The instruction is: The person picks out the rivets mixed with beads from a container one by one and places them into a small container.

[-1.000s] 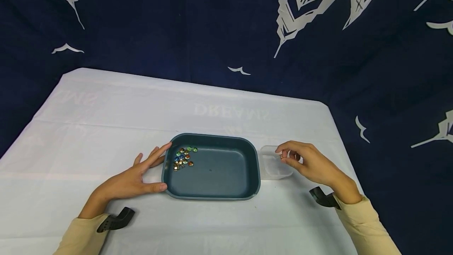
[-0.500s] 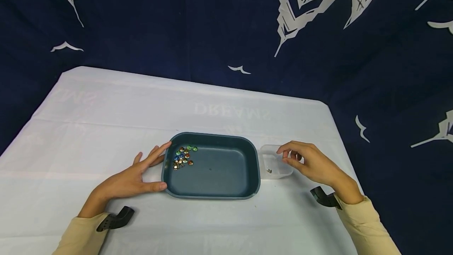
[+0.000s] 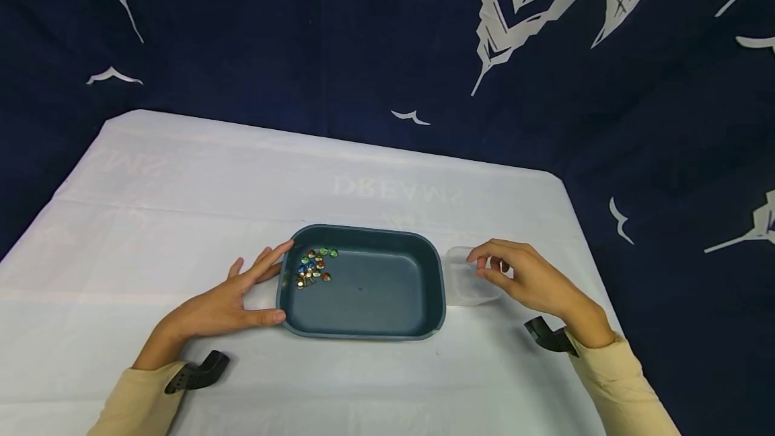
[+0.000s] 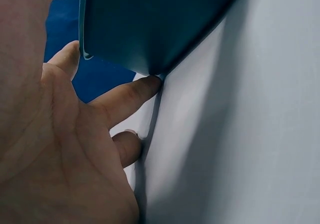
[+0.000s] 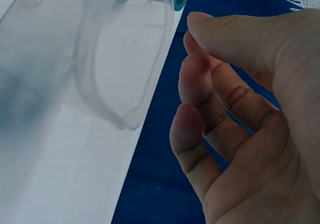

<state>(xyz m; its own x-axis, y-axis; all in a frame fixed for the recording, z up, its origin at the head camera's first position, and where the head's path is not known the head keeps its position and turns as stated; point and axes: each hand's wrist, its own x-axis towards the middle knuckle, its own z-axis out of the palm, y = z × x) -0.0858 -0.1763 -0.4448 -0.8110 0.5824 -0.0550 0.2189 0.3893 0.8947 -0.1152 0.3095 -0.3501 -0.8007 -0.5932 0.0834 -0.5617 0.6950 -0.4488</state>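
Note:
A dark teal tray (image 3: pixel 387 295) lies on the table, with several small shiny glass beads (image 3: pixel 311 268) in green, blue, amber and gold grouped at its left end. My left hand (image 3: pixel 220 311) is spread at the tray's left side, thumb and fingers touching its rim and outer wall. In the left wrist view, fingertips (image 4: pixel 152 84) rest against the wall near the bottom. Over the clear plastic box (image 3: pixel 466 291), right of the tray, hovers my right hand (image 3: pixel 523 274). Its fingers are loosely bent, and nothing shows between thumb and fingertips (image 5: pixel 192 76) in the right wrist view.
A white cloth (image 3: pixel 212 173) covers the table. Behind and to the right hangs a dark blue patterned cloth (image 3: pixel 303 52). The clear box stands close against the tray's right side. A black wrist strap piece (image 3: pixel 208 369) juts from the left sleeve.
A small bead at my right fingertips has left them; half a second ago a small shiny thing showed at the clear box. The right hand has shifted slightly left. My left hand stays put.

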